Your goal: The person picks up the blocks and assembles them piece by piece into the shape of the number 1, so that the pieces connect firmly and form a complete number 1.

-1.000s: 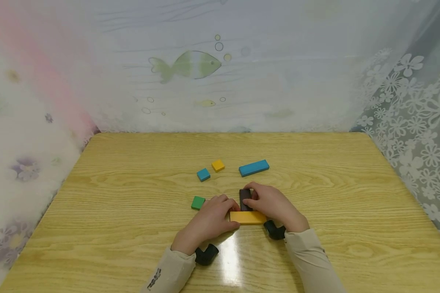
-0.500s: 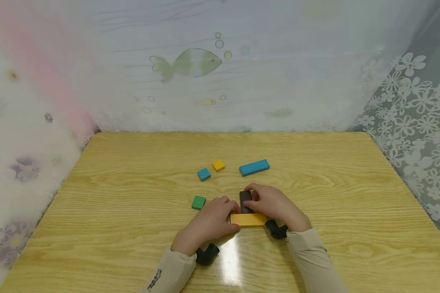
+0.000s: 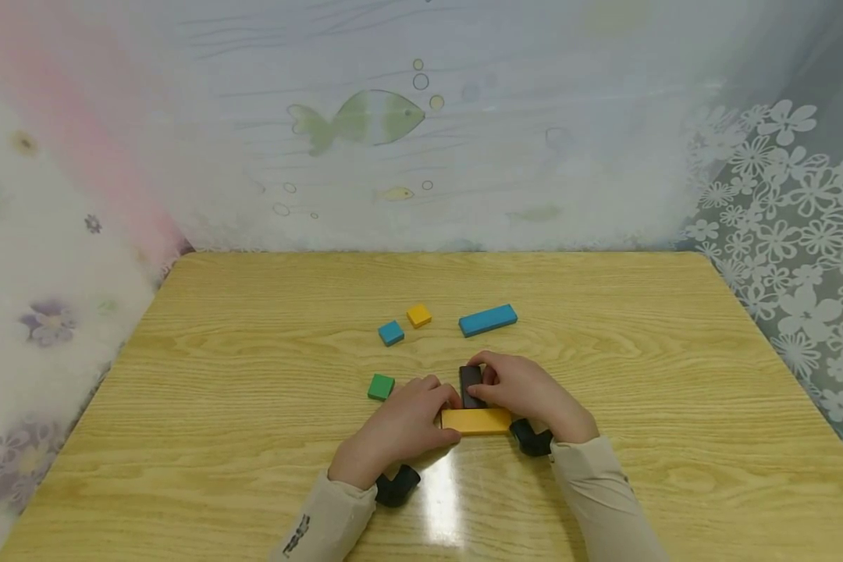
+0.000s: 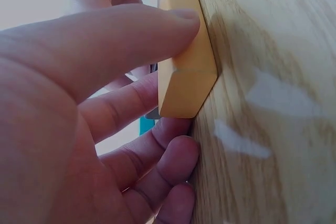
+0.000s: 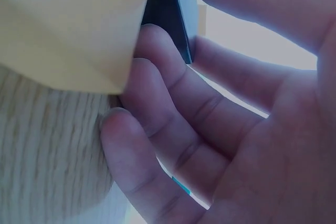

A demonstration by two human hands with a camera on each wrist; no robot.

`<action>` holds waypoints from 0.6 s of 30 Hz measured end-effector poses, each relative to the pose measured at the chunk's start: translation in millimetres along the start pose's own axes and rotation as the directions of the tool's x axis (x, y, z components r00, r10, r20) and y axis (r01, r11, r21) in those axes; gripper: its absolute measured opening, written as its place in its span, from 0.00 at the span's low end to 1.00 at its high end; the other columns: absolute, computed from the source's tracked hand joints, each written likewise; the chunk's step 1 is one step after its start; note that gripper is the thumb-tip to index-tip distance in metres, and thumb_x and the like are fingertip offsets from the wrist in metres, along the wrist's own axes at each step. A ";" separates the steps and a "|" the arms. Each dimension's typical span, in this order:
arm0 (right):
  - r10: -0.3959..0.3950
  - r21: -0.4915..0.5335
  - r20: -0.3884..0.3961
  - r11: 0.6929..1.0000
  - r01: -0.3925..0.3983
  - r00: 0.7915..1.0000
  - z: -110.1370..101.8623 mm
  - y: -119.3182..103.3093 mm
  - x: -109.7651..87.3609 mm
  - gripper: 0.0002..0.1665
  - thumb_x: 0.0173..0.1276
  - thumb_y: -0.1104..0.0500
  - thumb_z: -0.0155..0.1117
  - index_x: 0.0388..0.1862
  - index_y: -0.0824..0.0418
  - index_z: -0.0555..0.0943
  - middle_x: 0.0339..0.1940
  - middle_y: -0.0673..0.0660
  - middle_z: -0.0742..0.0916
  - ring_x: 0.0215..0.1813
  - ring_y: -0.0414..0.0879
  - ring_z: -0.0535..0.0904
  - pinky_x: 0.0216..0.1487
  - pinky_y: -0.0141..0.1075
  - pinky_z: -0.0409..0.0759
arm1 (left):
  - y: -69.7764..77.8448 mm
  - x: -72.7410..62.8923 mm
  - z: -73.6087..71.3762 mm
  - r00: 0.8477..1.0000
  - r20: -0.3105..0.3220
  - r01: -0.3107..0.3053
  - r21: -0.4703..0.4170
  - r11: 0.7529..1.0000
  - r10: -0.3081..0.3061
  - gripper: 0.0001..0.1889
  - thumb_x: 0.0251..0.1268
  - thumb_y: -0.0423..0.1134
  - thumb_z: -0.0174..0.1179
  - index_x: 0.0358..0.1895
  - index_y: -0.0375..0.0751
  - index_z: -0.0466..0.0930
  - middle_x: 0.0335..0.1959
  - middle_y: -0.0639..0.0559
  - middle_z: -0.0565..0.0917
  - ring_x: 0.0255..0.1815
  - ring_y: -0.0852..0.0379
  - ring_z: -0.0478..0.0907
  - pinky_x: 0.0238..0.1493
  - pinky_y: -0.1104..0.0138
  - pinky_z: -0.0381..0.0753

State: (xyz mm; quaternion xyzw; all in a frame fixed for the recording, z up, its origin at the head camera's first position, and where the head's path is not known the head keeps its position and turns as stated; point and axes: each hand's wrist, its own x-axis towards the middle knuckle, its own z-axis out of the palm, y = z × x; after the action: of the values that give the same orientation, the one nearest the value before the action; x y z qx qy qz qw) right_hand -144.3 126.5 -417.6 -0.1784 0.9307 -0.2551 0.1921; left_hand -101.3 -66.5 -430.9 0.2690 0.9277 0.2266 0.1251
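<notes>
A long yellow block (image 3: pixel 475 422) lies crosswise near the middle of the table. My left hand (image 3: pixel 407 421) pinches its left end, thumb on the near side and fingers behind; the left wrist view shows the thumb against the yellow block (image 4: pixel 184 93). A dark, nearly black block (image 3: pixel 471 386) stretches away from the yellow block's far side, its near end against it. My right hand (image 3: pixel 527 390) grips this dark block, thumb on top and index finger at the far end. Curled fingers sit close to the dark block (image 5: pixel 165 9) in the right wrist view.
A green square block (image 3: pixel 381 387) lies just left of my left hand. Farther back are a small blue block (image 3: pixel 391 333), a small yellow block (image 3: pixel 418 315) and a long blue block (image 3: pixel 488 321). Printed curtains hang behind the wooden table (image 3: pixel 253 312).
Both hands, with the yellow and dark blocks, have shifted very slightly toward me. Their hold looks the same, and the other blocks stay in place.
</notes>
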 end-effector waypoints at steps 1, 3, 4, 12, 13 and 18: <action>0.000 0.001 0.001 1.000 0.000 1.000 0.1 -0.1 0.1 0.21 0.60 0.52 0.62 0.51 0.54 0.73 0.26 0.47 0.77 0.26 0.41 0.70 0.30 0.36 0.68 | -0.3 -0.1 -0.1 1.000 -0.001 -0.002 -0.001 1.000 0.002 0.15 0.52 0.52 0.62 0.41 0.53 0.75 0.33 0.60 0.70 0.32 0.61 0.66 0.33 0.67 0.62; 0.002 0.001 0.002 1.000 -0.002 1.000 0.4 -0.2 0.4 0.21 0.60 0.52 0.62 0.51 0.54 0.73 0.26 0.47 0.77 0.26 0.41 0.71 0.30 0.36 0.68 | -0.5 -0.6 -0.7 1.000 0.002 -0.002 -0.001 1.000 0.002 0.15 0.52 0.52 0.62 0.41 0.53 0.75 0.34 0.60 0.70 0.32 0.61 0.66 0.32 0.67 0.62; 0.002 0.002 0.004 1.000 -0.002 1.000 0.4 0.3 -0.4 0.21 0.60 0.52 0.62 0.51 0.54 0.73 0.26 0.47 0.77 0.26 0.41 0.71 0.30 0.36 0.68 | 0.5 -1.0 -0.5 1.000 0.002 -0.003 -0.002 1.000 0.003 0.15 0.51 0.52 0.62 0.41 0.53 0.75 0.34 0.60 0.70 0.32 0.61 0.66 0.32 0.67 0.62; -0.008 0.008 0.016 1.000 0.008 1.000 -1.2 1.8 -6.5 0.21 0.60 0.51 0.61 0.52 0.54 0.73 0.28 0.47 0.77 0.27 0.41 0.71 0.31 0.36 0.68 | 7.1 -4.1 2.1 1.000 0.001 0.010 0.010 1.000 -0.010 0.15 0.51 0.53 0.62 0.41 0.54 0.75 0.34 0.60 0.70 0.33 0.61 0.66 0.33 0.67 0.62; -0.010 0.015 0.020 1.000 0.010 1.000 -1.7 2.1 -7.3 0.21 0.61 0.51 0.61 0.52 0.54 0.73 0.28 0.47 0.77 0.27 0.41 0.71 0.31 0.36 0.68 | 8.0 -4.6 2.3 1.000 0.001 0.010 0.012 1.000 -0.010 0.15 0.51 0.53 0.62 0.41 0.54 0.75 0.34 0.60 0.70 0.33 0.61 0.66 0.33 0.67 0.62; -0.015 0.076 0.033 0.997 0.012 0.999 -4.5 6.0 -12.2 0.20 0.63 0.49 0.57 0.53 0.53 0.73 0.31 0.47 0.78 0.29 0.42 0.72 0.31 0.36 0.69 | 13.1 -7.7 3.1 1.000 0.011 0.017 0.016 1.000 -0.017 0.16 0.51 0.55 0.61 0.42 0.54 0.75 0.35 0.60 0.70 0.34 0.61 0.67 0.34 0.66 0.62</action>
State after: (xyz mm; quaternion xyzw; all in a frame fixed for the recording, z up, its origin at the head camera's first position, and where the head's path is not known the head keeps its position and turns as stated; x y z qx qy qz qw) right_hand -137.2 138.4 -413.9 -0.1816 0.9158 -0.2884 0.2127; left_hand -88.1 -59.8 -426.3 0.2635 0.9310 0.2166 0.1301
